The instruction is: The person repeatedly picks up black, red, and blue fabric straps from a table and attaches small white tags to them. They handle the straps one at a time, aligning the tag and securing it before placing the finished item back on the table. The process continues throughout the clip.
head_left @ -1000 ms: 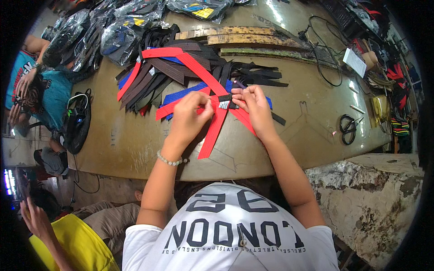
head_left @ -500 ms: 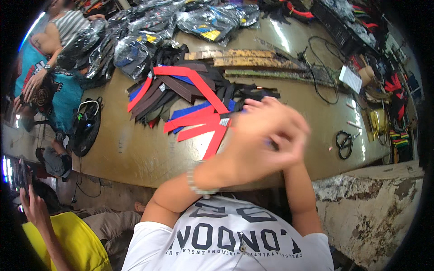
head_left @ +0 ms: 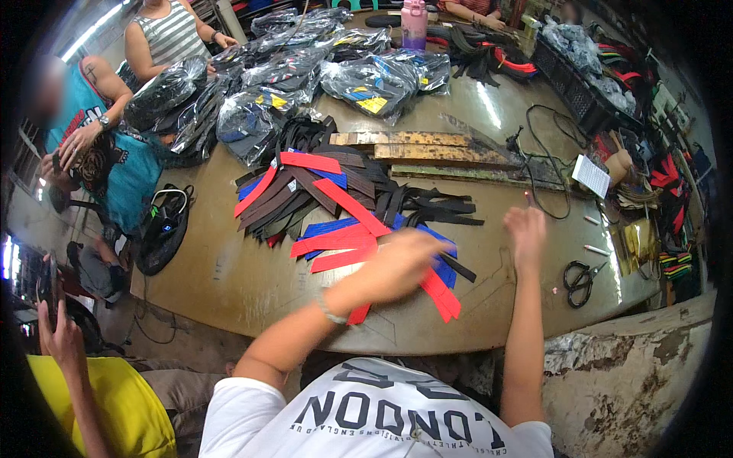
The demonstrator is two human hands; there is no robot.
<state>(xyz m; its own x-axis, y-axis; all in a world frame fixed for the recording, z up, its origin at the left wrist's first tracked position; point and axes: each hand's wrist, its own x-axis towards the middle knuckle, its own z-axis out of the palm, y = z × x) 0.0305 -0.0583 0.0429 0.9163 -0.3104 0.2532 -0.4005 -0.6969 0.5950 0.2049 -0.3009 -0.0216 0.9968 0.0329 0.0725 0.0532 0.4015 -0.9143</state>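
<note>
My left hand (head_left: 408, 263), smeared by motion, is over red straps (head_left: 440, 296) and blue straps (head_left: 447, 273) near the table's front edge; whether it grips one I cannot tell. My right hand (head_left: 527, 233), also blurred, is raised over the table to the right, its fingers drawn together. A thin thing with a reddish tip (head_left: 527, 198) sticks up from them, too small to name. More red straps (head_left: 336, 248) fan out left of my left hand, beside a heap of dark brown and black straps (head_left: 286, 202). Several black straps (head_left: 435, 204) lie just beyond.
Wooden bars (head_left: 427, 145) lie across the table (head_left: 206, 282). At right are scissors (head_left: 579, 282), white pens (head_left: 595, 249), a cable (head_left: 550, 183) and paper (head_left: 591, 176). Plastic-wrapped goods (head_left: 366, 84) and a bottle (head_left: 413, 23) stand farther back. Other people are at left and far side.
My hands were close together and overlapping; now they are apart, the right one farther right. The red and blue straps by my left hand now show. The view has shifted upward.
</note>
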